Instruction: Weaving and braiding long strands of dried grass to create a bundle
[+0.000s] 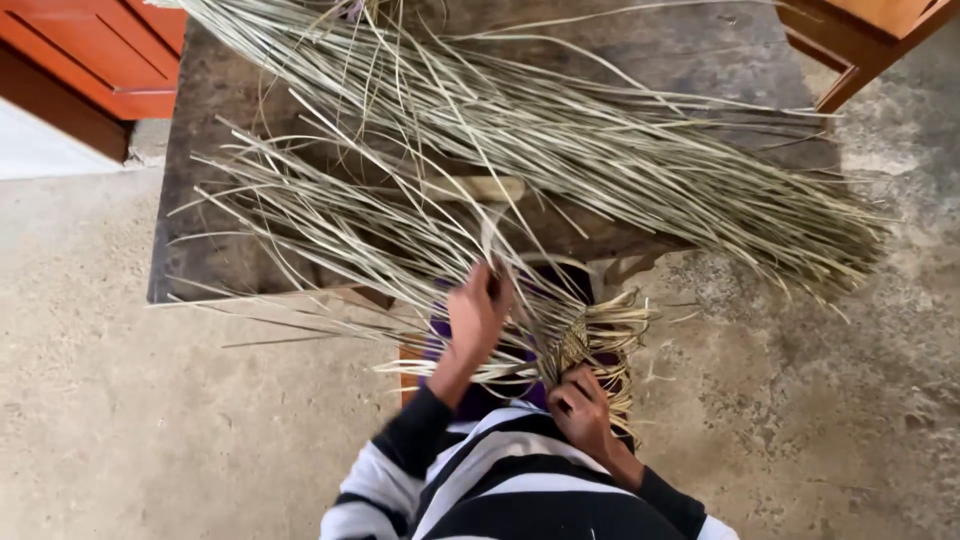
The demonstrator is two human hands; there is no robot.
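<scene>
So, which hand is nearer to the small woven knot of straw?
Right. The right hand touches the woven knot from below. The left hand is apart from it, among loose strands.

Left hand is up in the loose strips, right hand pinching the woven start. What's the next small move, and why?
Probably draw one strip down with the left hand toward the woven start. The right hand grips that piece, and its free ends fan out sideways. The left fingers are already among the strips spread over the table, so pulling one in looks the shortest move.
</scene>
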